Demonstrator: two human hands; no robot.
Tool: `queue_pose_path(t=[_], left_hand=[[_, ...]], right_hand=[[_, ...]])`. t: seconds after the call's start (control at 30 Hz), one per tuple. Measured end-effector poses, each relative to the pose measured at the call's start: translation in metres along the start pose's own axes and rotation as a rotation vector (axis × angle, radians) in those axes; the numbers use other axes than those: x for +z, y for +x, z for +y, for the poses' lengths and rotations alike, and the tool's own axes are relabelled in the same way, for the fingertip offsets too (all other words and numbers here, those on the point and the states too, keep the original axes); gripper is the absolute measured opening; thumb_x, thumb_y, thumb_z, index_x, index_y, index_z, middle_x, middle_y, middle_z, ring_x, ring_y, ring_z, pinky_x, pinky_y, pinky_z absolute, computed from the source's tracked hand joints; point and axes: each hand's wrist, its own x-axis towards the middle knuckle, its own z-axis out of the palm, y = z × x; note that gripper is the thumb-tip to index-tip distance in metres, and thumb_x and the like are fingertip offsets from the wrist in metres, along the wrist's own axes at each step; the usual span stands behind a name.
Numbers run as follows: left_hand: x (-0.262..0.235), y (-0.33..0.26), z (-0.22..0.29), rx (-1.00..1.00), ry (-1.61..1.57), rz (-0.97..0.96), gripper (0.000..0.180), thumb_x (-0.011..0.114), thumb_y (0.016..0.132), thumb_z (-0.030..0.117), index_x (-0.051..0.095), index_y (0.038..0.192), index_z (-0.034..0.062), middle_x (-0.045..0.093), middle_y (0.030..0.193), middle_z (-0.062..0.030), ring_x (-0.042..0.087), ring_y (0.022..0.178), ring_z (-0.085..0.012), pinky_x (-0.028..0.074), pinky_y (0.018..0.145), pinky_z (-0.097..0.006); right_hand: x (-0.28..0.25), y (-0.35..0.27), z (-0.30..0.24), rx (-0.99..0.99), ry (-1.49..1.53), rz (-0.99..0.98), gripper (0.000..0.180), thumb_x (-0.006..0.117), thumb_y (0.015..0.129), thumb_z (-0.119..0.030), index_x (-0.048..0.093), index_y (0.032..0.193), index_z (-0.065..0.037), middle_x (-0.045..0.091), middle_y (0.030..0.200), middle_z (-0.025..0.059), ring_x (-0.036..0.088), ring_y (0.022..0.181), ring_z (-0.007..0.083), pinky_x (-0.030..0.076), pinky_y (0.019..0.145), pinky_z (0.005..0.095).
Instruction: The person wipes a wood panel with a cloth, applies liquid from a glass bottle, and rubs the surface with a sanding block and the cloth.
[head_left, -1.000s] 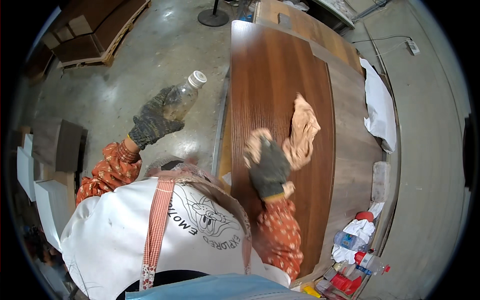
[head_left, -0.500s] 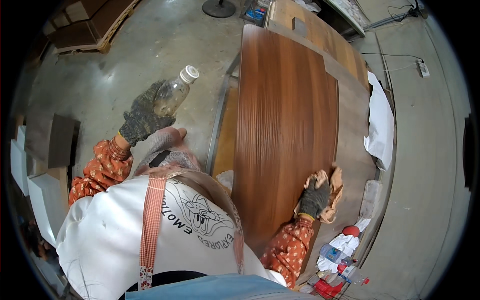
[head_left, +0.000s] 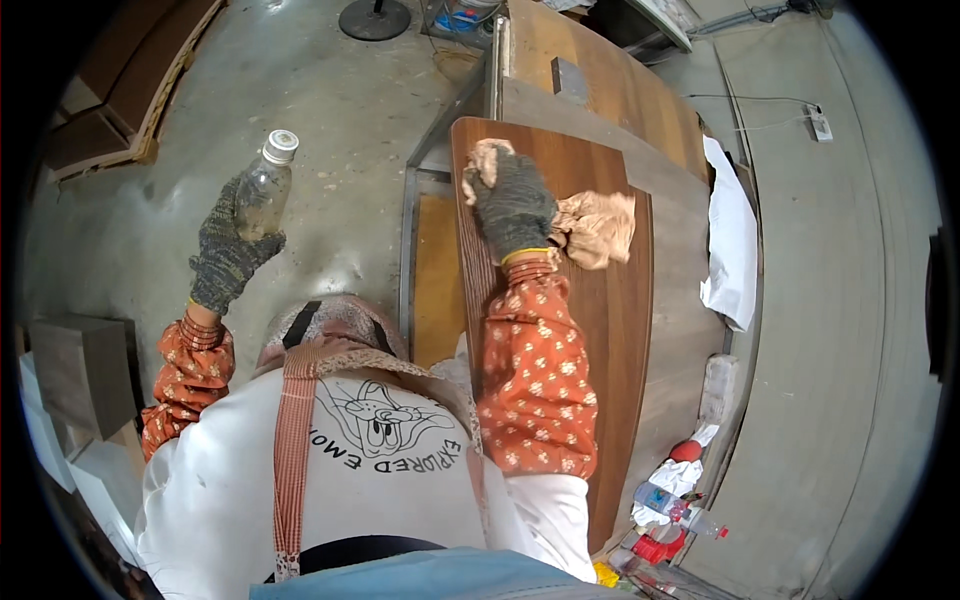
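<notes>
My left hand (head_left: 232, 245), in a dark grey knit glove, is wrapped round a clear plastic bottle (head_left: 265, 195) with a white cap, held upright over the floor to the left of the table. The bottle's lower part is hidden by my fingers. In the same kind of glove, my right hand (head_left: 512, 200) presses a crumpled peach-coloured cloth (head_left: 598, 228) on the far end of a brown wood-grain panel (head_left: 575, 330). One bunch of the cloth shows past my fingertips, and a loose part trails to the right of the hand. The panel lies flat on the worktable.
The worktable (head_left: 680, 300) shows beyond the panel's right side, with white paper (head_left: 732, 240) along its edge. Plastic bottles (head_left: 660, 500) and a red item (head_left: 685, 451) lie near right. A small grey block (head_left: 569, 78) sits farther back. Boxes (head_left: 85, 375) stand at left.
My right hand has swept the cloth from the panel's near right side to its far left end. My left hand has shifted left with the bottle, which is now more upright.
</notes>
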Motion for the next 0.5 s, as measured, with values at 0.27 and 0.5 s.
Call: queue_pose_path(t=[0.27, 0.5], left_hand=[[0.005, -0.005, 0.004, -0.045, -0.059, -0.023, 0.087, 0.085, 0.061, 0.021, 0.040, 0.133, 0.0000, 0.055, 0.125, -0.0150, 0.055, 0.113, -0.0231, 0.045, 0.096, -0.035], [0.018, 0.008, 0.018, 0.162, -0.070, -0.056, 0.082, 0.082, 0.064, 0.023, 0.043, 0.134, 0.0051, 0.057, 0.124, -0.0148, 0.057, 0.113, -0.0271, 0.044, 0.097, -0.037]], right_hand=[[-0.010, -0.029, 0.123, 0.374, 0.063, 0.069, 0.038, 0.058, 0.084, -0.038, 0.060, 0.109, -0.009, 0.064, 0.094, 0.0159, 0.063, 0.085, 0.0344, 0.050, 0.074, 0.0437], [-0.005, -0.045, -0.002, -0.150, 0.176, 0.201, 0.025, 0.054, 0.086, -0.027, 0.059, 0.101, -0.009, 0.062, 0.088, 0.0109, 0.062, 0.079, 0.0304, 0.049, 0.066, 0.0403]])
